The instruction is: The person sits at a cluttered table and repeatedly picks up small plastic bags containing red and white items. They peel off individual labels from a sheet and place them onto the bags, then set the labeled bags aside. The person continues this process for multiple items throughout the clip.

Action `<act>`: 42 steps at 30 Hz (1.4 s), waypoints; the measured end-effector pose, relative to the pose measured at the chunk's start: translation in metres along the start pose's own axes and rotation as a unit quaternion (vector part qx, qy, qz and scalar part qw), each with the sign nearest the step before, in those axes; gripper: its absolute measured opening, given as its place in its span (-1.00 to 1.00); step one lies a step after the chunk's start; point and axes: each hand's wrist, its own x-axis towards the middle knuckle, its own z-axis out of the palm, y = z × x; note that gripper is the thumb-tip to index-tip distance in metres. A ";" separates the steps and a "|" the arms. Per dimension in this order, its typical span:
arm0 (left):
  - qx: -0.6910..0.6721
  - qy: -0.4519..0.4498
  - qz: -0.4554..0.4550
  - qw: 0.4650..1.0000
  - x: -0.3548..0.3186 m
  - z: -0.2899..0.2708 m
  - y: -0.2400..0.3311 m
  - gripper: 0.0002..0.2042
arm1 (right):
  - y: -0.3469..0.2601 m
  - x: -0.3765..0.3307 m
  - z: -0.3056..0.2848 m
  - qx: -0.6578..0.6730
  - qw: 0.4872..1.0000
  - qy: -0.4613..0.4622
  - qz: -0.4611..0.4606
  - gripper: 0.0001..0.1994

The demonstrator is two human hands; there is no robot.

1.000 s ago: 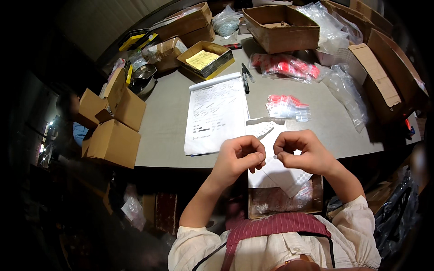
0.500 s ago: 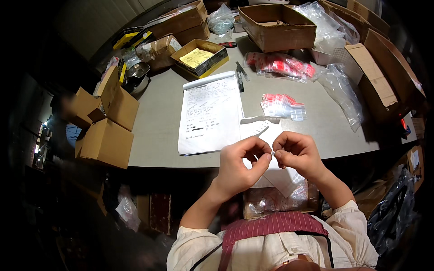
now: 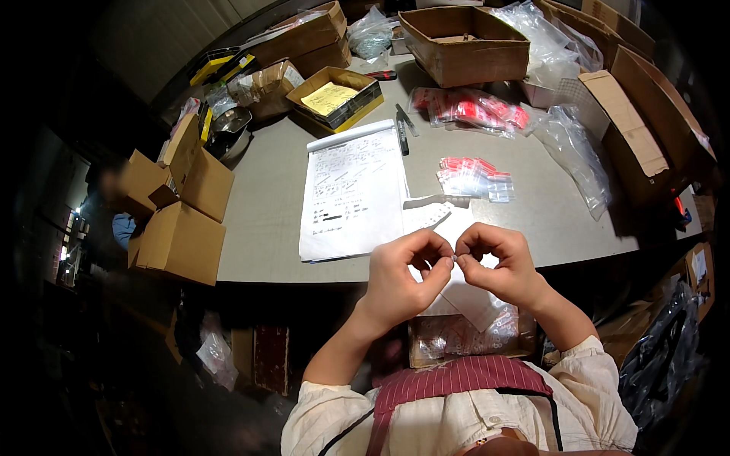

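Observation:
My left hand [image 3: 408, 277] and my right hand [image 3: 499, 262] meet above the table's front edge, thumbs and forefingers pinched together. Between the fingertips is a tiny pale piece [image 3: 454, 258], too small to name and mostly covered by the fingers. Beneath my hands a white sheet [image 3: 480, 306] with rows of small round marks hangs over the edge. Below it sits a box of small clear plastic packets [image 3: 441, 340]. Just beyond my hands lies a fanned stack of clear zip bags [image 3: 475, 182] with red tops.
Left of my hands lies a handwritten notepad [image 3: 351, 194], with a black marker [image 3: 401, 135] beside it. Behind it stands a black-and-yellow box [image 3: 357, 106] holding yellow paper. Cardboard boxes [image 3: 464, 57] and clear plastic bags [image 3: 574, 156] line the back and right. An open carton [image 3: 182, 235] stands at the left.
Both pinched hands have shifted very slightly left, and the fingertips have drawn closer round the tiny piece, so less of it shows. The table things stay put.

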 end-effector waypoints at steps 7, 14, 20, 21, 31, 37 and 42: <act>0.023 -0.035 -0.063 0.997 -0.002 -0.001 -0.002 -0.92 | 0.006 -0.001 -0.001 -0.047 0.999 -0.001 -0.014 -0.93; -0.133 -0.113 -0.190 0.966 0.003 -0.009 -0.004 -0.91 | 0.008 -0.002 -0.005 0.065 0.993 -0.044 0.092 -0.93; -0.202 -0.168 -0.240 0.935 0.012 -0.010 -0.023 -0.90 | 0.006 -0.001 -0.003 -0.005 0.997 -0.032 0.073 -0.93; -0.200 -0.178 -0.240 0.933 0.013 -0.009 -0.025 -0.90 | 0.005 -0.001 -0.003 -0.028 0.997 -0.030 0.071 -0.92; -0.268 -0.229 -0.282 0.892 0.024 -0.012 -0.039 -0.90 | 0.009 0.002 -0.012 0.026 0.991 -0.044 0.123 -0.94; -0.003 -0.045 -0.197 0.979 0.011 -0.007 -0.056 -0.89 | 0.040 0.016 -0.064 -0.026 0.988 0.124 0.091 -0.92; 0.153 0.082 -0.074 0.982 0.004 -0.001 -0.078 -0.91 | 0.093 0.035 -0.126 -0.254 0.950 0.167 -0.075 -0.86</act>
